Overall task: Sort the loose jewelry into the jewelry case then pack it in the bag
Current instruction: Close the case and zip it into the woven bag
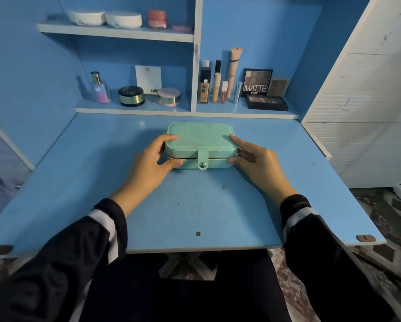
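Dim, bluish light; wide-angle bending and softness at edges.

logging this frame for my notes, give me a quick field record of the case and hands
jewelry case: mint, lid down, strap over the front, on the desk
left hand: grips the case's left end
right hand: grips its right end
loose jewelry: none in view
bag: not in view
behind: MATTE palette on the shelf

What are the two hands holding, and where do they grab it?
The closed green jewelry case: the left hand grips its left end, the right hand its right end, fingers on top, thumbs in front.
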A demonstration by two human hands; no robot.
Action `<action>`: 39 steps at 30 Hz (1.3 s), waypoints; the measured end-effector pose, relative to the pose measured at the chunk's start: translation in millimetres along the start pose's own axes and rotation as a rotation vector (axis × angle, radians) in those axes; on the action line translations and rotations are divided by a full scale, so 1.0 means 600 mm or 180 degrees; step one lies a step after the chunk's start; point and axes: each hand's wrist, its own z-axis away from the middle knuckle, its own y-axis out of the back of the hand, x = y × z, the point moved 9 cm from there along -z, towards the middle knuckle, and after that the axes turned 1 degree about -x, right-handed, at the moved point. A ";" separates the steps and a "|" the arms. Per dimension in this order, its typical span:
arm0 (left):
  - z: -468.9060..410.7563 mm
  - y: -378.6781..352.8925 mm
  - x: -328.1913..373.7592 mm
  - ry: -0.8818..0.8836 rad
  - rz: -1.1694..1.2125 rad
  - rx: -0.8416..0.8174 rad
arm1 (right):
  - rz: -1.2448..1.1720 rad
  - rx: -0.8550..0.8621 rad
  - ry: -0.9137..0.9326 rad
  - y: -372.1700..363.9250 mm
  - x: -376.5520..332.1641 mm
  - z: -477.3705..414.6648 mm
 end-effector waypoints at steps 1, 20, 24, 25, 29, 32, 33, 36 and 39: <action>-0.009 0.001 -0.005 -0.0009 -0.0003 -0.0003 | 0.0009 -0.0008 -0.0006 -0.001 0.002 -0.009; -0.072 0.001 -0.027 -0.0079 0.0112 0.0023 | -0.0094 0.0056 0.0111 -0.005 0.024 -0.074; -0.069 0.004 -0.022 -0.0090 0.0125 0.0125 | -0.0071 0.0158 0.0201 -0.003 0.027 -0.077; -0.069 0.004 -0.022 -0.0088 0.0144 0.0137 | -0.0064 0.0181 0.0235 -0.002 0.028 -0.078; -0.069 0.005 -0.023 -0.0086 0.0147 0.0178 | -0.0063 0.0227 0.0314 -0.002 0.030 -0.081; -0.068 0.005 -0.021 -0.0115 0.0079 0.0174 | -0.0146 0.0187 0.0282 -0.005 0.033 -0.083; -0.069 0.005 -0.021 -0.0130 0.0041 0.0164 | -0.0155 0.0165 0.0262 -0.007 0.034 -0.082; -0.066 0.005 -0.022 -0.0174 -0.0215 0.0160 | -0.0014 0.0124 0.0252 -0.009 0.035 -0.079; -0.062 0.004 -0.012 -0.0300 -0.0629 0.0217 | 0.0351 0.0122 0.0428 -0.009 0.023 -0.074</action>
